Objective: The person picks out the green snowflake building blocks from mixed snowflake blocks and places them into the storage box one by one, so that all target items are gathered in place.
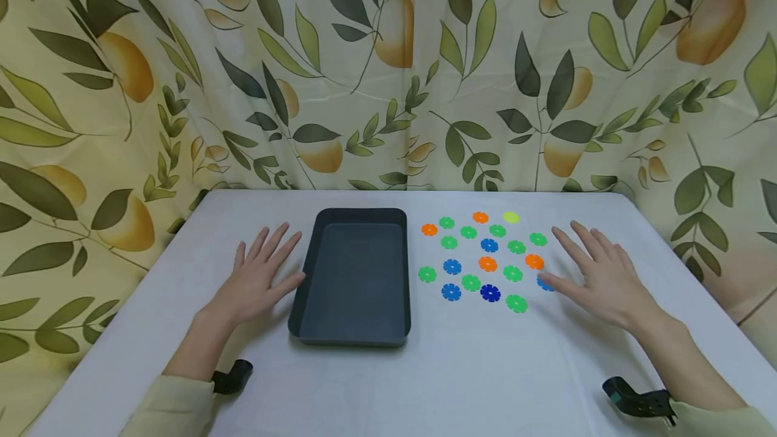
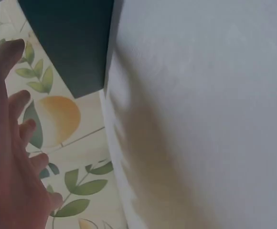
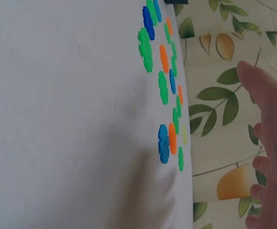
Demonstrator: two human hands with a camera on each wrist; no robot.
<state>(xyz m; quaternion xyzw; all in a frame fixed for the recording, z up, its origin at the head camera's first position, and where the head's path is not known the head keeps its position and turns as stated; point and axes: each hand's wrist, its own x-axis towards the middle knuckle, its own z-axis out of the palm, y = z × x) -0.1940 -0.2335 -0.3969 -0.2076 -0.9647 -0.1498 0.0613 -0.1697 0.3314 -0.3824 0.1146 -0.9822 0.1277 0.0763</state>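
Note:
A dark grey rectangular tray (image 1: 349,337) lies on the white table, with nothing inside it. To its right, flat flower-shaped discs are spread out: several green (image 1: 516,303), several blue (image 1: 451,292), several orange (image 1: 487,264) and one yellow (image 1: 511,218). My left hand (image 1: 256,282), fingers spread and straight, is at the tray's left edge and holds nothing; the left wrist view shows this hand (image 2: 14,143) too. My right hand (image 1: 607,282) is spread beside the rightmost discs, its thumb overlapping a blue disc (image 1: 545,284) in the head view. In the right wrist view the hand (image 3: 274,143) appears empty.
The white-covered table (image 1: 485,383) ends at the back against a hanging curtain (image 1: 376,120) printed with leaves and fruit. Each wrist wears a black strap device, one on the left (image 1: 233,377) and one on the right (image 1: 639,400).

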